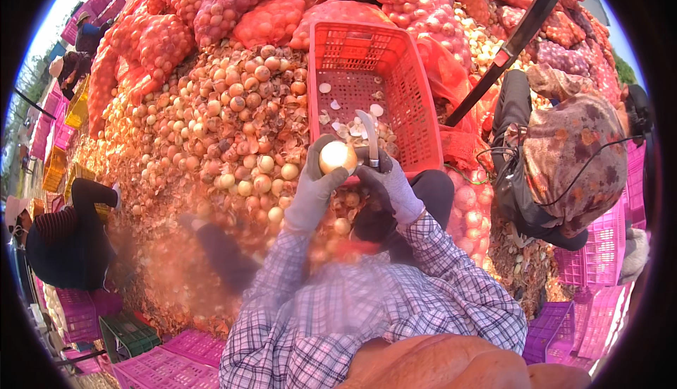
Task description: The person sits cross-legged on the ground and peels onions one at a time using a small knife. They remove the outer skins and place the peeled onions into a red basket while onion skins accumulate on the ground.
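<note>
My left hand (pixel 316 177), in a grey work glove, holds a pale peeled-looking onion (pixel 337 158) over the near edge of a red plastic crate (pixel 431 145). Close at its right, my right hand (pixel 389 175), gloved too, grips a knife with a curved blade (pixel 368 130) that points up and away from me. Onion trimmings (pixel 357 127) lie scattered on the crate's floor. A large heap of loose onions (pixel 238 119) spreads to the left of the crate, among dry skins.
Red mesh sacks of onions (pixel 418 8) are piled behind the crate. A dark pole (pixel 489 79) slants at the right. One person (pixel 576 156) sits at the right, another (pixel 69 241) at the left. Purple crates (pixel 174 362) stand near the lower rim.
</note>
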A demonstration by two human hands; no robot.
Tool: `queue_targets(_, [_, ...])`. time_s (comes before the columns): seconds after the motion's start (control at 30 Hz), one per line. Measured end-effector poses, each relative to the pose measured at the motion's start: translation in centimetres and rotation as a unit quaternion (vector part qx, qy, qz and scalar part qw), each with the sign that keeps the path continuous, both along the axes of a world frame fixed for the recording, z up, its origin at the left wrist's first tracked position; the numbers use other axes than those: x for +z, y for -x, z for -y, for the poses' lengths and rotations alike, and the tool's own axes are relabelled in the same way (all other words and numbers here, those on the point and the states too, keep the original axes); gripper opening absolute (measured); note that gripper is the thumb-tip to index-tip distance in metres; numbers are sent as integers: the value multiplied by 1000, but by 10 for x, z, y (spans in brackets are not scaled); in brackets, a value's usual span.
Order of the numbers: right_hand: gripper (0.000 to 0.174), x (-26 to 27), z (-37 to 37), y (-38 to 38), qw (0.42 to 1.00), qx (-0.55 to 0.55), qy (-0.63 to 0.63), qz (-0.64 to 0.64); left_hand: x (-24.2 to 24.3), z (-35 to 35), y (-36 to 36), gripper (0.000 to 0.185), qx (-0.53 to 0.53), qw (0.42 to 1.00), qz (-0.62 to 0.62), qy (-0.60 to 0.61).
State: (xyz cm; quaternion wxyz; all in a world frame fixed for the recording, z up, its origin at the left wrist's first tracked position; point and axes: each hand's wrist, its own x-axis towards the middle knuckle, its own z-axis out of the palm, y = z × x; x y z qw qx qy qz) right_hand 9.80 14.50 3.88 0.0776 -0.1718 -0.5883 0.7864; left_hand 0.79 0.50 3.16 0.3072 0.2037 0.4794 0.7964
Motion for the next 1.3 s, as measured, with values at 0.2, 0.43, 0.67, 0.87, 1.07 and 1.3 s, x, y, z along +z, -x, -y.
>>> queue_targets(0.2, [31,16,3,-1,999,-9,-35,11,24,12,-6,75,-17,999,-18,31])
queue_targets(0.43, [37,16,0,-5,996,10,-87,3,15,12,-6,76,3,999,-46,29])
queue_targets(0.67, [48,13,-7,-5,959,27,-280,-19,11,11,-3,74,0,987,-133,94])
queue_targets(0.87, [45,22,-18,-10,962,114,-247,26,11,16,-5,74,-18,968,-207,143])
queue_targets(1.07, [40,8,-19,-8,959,100,-266,-1,7,17,-5,74,-1,931,-306,201])
queue_targets(1.3, [34,-5,-15,-6,959,51,-278,7,-13,13,-7,75,41,924,-324,200])
